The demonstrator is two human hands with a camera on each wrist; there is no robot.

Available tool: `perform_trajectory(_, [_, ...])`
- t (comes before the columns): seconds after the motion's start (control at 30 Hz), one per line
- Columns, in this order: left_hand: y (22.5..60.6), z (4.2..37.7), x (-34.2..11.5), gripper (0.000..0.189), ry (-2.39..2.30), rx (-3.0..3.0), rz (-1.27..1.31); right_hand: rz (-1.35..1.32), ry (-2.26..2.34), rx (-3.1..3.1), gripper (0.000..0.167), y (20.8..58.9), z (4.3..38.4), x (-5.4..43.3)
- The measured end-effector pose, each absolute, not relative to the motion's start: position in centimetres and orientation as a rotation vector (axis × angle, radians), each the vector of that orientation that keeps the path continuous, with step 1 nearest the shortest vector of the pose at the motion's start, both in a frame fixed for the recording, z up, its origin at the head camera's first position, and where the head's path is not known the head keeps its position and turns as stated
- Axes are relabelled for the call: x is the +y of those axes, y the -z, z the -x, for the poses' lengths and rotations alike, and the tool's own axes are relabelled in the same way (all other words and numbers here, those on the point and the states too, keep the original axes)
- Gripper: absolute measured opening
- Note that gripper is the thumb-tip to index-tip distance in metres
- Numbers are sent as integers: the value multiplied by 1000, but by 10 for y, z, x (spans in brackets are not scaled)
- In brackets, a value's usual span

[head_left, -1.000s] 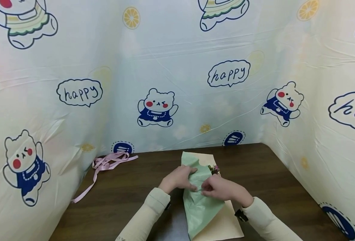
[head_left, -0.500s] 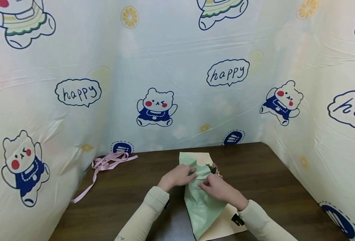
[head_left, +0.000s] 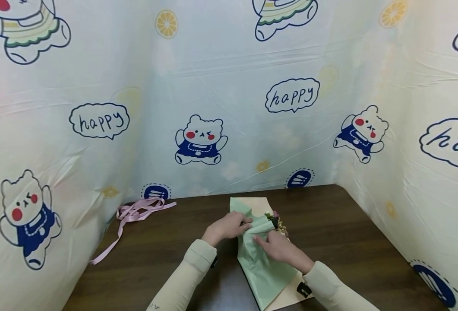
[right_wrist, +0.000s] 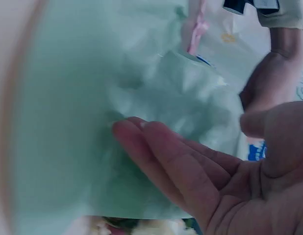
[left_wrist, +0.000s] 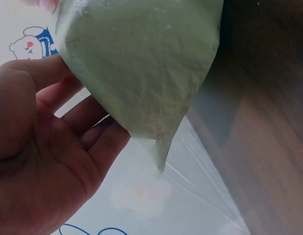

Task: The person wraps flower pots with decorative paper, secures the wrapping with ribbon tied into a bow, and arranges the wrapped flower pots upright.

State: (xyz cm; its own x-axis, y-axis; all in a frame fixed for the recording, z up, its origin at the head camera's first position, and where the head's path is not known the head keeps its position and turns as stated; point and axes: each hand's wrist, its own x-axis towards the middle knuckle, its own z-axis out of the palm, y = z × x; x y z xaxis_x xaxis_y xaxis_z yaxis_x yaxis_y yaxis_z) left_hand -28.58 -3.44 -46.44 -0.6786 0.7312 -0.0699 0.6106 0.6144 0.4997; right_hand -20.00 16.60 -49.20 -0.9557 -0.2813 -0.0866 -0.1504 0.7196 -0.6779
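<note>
A sheet of light green wrapping paper (head_left: 260,272) is folded over a small bunch of flowers (head_left: 279,224), and a cream sheet (head_left: 257,205) lies beneath. My left hand (head_left: 229,225) grips the green paper near its upper left edge. In the left wrist view, the fingers (left_wrist: 105,142) of that hand curl behind the paper's edge, their tips hidden. My right hand (head_left: 281,247) touches the middle of the green paper beside the flowers. The right wrist view shows its fingers (right_wrist: 171,152) extended along the creased surface. Most of the bunch is covered by paper.
A loose pink ribbon (head_left: 139,211) lies at the back left of the dark wooden table (head_left: 155,255), one end trailing forward. A printed curtain (head_left: 201,77) encloses the table at the back and both sides.
My right hand has slid slightly left and toward me, and its fingers have straightened from a pinch. The paper's lower tip has shifted right, and more of the flowers shows. The left hand barely moved.
</note>
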Motion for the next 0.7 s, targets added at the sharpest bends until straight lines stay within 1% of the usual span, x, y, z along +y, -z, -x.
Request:
perform_trajectory(0.13, [465,291,-35,33,-639,2564,-1118,306,1126,2748,69,499,200,163])
perform_trajectory(0.23, [464,294,-36,37,-599,2550,-1154,280,1159,2754,69,502,200,161])
perform_trajectory(0.33, [464,296,-37,34,-562,2538,-1177,253,1206,2746,68,503,199,159])
perform_trajectory(0.47, [462,296,-36,21,-549,2549,-1196,253,1241,2726,68,505,202,163])
perform_trajectory(0.5, [462,296,-36,23,-555,2555,-1193,257,1248,2713,67,505,203,165])
perform_trajectory(0.6, [459,292,-36,40,-576,2586,-1180,284,1253,2691,64,504,207,169])
perform_trajectory(0.7, [458,288,-36,52,-601,2629,-1130,308,1245,2696,61,503,211,172])
